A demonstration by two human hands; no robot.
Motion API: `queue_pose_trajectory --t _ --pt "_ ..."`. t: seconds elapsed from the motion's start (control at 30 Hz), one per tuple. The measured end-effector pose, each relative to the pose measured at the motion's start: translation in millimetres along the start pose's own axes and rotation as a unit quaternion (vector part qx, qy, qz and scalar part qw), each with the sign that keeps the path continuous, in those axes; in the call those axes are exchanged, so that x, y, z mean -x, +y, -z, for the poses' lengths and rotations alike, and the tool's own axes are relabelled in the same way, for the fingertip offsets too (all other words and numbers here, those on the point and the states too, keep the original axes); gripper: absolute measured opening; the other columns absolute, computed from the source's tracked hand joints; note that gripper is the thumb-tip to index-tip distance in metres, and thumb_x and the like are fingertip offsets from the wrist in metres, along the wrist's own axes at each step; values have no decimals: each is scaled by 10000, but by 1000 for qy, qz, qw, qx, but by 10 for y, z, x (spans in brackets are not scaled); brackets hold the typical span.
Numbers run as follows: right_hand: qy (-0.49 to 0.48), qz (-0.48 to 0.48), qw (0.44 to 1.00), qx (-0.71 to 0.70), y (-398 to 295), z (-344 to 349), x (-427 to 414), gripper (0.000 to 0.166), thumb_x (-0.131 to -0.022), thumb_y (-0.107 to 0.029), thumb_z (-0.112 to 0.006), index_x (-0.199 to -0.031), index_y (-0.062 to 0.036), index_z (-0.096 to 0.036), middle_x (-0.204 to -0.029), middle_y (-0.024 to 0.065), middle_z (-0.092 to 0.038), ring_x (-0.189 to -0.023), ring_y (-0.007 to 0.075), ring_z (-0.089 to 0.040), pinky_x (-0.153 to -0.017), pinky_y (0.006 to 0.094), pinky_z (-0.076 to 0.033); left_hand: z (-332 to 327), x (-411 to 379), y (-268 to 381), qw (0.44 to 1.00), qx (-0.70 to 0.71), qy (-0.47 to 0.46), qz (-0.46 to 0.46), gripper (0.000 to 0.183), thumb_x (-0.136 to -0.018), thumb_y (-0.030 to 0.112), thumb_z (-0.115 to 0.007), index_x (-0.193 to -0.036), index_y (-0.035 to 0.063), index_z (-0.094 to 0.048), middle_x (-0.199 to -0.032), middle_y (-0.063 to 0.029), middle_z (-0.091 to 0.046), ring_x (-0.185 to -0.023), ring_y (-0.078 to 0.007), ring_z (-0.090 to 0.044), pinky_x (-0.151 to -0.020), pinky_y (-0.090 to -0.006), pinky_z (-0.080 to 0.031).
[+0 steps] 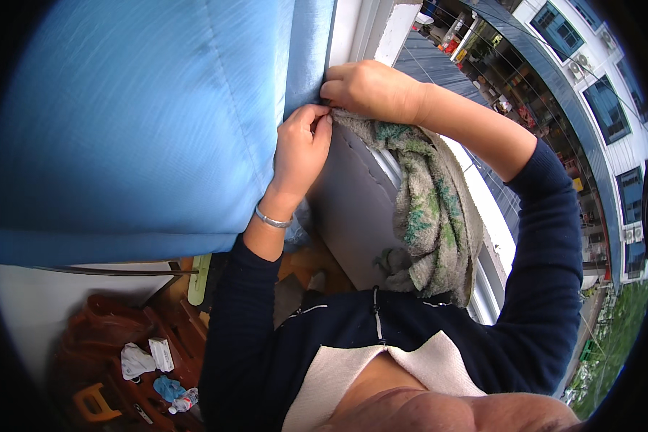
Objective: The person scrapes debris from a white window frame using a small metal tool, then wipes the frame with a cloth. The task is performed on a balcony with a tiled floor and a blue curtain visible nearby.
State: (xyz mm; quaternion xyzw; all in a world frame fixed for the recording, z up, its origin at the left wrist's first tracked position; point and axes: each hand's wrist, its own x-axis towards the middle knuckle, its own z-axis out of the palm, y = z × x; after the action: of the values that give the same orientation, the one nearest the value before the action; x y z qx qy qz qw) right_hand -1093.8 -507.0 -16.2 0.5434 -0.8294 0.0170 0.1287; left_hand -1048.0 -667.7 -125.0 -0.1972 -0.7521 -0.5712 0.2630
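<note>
A grey towel with green patches point(437, 216) lies draped over the sill of an open window, its upper end reaching up to my hands. My left hand point(302, 146), with a silver bangle at the wrist, pinches the towel's corner between thumb and fingers. Just above and to the right, my right hand point(364, 89) has its fingers curled at the edge of a blue curtain point(140, 119), beside the towel's end; what lies inside those fingers is hidden. The curtain hangs close along my left hand and forearm.
A white window frame point(351, 32) stands beyond my hands, and a grey wall panel point(356, 216) is below the sill. Outside are a blue metal roof point(437, 70) and a white building. At lower left, dark red wooden furniture point(108, 335) bears a plastic bottle point(183, 401), a white box point(161, 355) and bags.
</note>
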Motion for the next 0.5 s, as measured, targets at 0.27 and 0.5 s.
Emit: queue_pose_trajectory --t 0.27,0.5 --pt "10 98 984 146 -29 -101 -65 133 -761 -169 -618 -776 -56 -549 -751 63 -527 -708 216 -598 -589 320 -528 34 60 71 999 -37 1 -17 58 -840 25 -640 -878 -20 -639 -802 -143 -643 -699 -290 -619 -643 -356 -502" --pt "-67 115 984 120 -90 17 -60 144 -772 -163 -626 -781 -39 -553 -731 81 -573 -697 244 -642 -596 354 -530 60 110 166 990 -101 -9 -97 55 -819 47 -638 -861 23 -664 -788 -137 -625 -717 -344 -613 -645 -405 -503"
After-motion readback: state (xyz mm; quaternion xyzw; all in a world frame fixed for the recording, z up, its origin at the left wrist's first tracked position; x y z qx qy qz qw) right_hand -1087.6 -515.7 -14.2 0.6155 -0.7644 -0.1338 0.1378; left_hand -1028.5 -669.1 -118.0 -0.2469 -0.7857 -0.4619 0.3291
